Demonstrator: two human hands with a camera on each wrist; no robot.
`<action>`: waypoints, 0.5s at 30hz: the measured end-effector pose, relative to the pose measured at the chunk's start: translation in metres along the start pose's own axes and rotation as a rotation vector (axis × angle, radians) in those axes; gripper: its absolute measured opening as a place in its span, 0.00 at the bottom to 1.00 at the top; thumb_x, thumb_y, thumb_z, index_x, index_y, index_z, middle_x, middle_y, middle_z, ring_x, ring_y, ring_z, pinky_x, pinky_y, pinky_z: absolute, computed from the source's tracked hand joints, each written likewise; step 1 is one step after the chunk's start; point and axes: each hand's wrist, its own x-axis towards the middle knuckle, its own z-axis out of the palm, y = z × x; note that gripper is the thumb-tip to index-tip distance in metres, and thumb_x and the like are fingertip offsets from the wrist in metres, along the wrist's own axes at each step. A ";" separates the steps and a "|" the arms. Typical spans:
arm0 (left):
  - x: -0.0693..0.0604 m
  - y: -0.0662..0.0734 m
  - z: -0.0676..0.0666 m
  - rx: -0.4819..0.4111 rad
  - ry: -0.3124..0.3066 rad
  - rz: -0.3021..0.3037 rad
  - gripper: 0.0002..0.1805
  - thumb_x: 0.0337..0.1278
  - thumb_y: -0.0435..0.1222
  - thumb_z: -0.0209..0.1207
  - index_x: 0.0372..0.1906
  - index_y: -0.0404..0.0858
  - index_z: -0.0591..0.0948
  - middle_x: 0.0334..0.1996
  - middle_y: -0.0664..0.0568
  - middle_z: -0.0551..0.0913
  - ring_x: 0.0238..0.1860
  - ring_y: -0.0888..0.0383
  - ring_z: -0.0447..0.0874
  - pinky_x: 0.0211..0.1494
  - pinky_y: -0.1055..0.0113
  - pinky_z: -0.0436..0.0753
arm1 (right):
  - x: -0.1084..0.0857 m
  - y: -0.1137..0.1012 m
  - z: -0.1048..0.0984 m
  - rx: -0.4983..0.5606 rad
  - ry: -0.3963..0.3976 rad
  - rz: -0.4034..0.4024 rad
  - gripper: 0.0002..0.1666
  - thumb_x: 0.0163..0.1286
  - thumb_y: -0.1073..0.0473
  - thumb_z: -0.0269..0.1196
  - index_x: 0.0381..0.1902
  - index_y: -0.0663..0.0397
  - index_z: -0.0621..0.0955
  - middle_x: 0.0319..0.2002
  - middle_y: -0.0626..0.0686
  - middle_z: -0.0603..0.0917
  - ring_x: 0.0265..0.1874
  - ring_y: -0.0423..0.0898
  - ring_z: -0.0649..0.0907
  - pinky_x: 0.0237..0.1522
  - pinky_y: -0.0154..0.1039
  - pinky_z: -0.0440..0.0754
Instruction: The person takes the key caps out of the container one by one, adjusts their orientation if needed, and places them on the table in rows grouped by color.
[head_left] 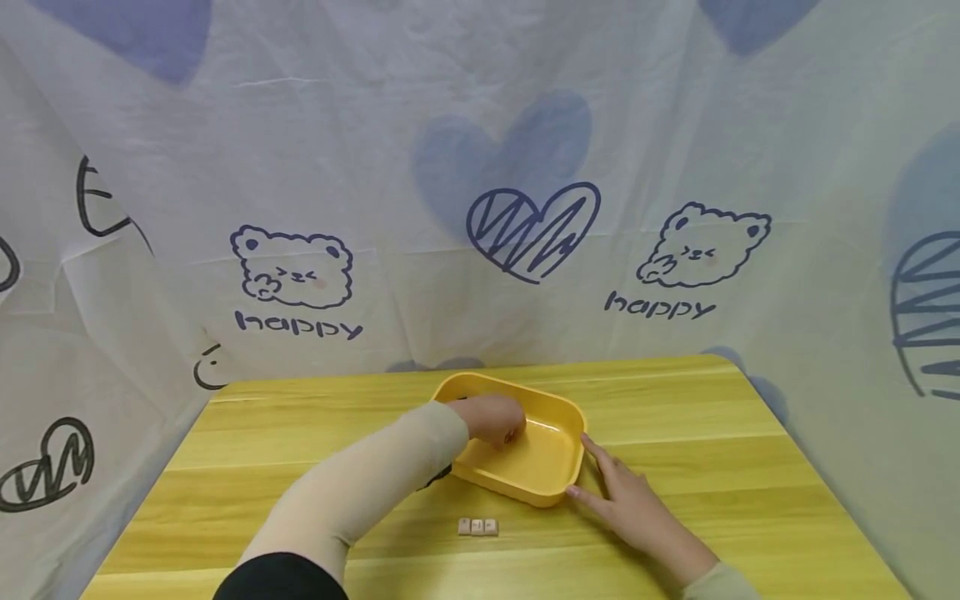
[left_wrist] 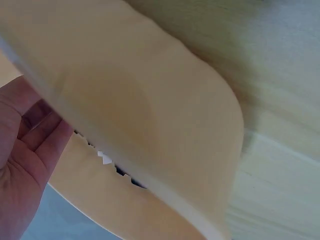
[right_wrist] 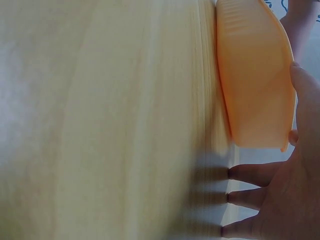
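A yellow plastic tray (head_left: 551, 460) stands on the wooden table. My left hand (head_left: 491, 418) reaches down into it with bent fingers; the tray wall hides the fingertips in the left wrist view, so whether they pinch anything cannot be told. Beside those fingers in that view, small black and white pieces (left_wrist: 105, 158) that look like keycaps show above the rim. My right hand (head_left: 630, 504) touches the tray's right end with thumb and index finger, the other fingers (right_wrist: 250, 174) spread straight at the table. Three pale keycaps (head_left: 477, 527) lie in a row in front of the tray.
The yellow wood-grain table (head_left: 675, 417) reaches back to a white cloth (head_left: 420, 317) printed with hearts, bears and the word happy. Cloth also hangs at both sides. My left forearm (head_left: 375, 475) crosses over the tray's near left side.
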 end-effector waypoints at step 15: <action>-0.011 0.005 0.006 -0.087 0.030 -0.062 0.05 0.52 0.31 0.69 0.34 0.44 0.87 0.29 0.61 0.81 0.30 0.65 0.76 0.35 0.74 0.76 | 0.000 -0.004 -0.003 -0.010 -0.009 0.003 0.49 0.68 0.31 0.55 0.78 0.43 0.51 0.70 0.66 0.62 0.66 0.68 0.64 0.59 0.77 0.50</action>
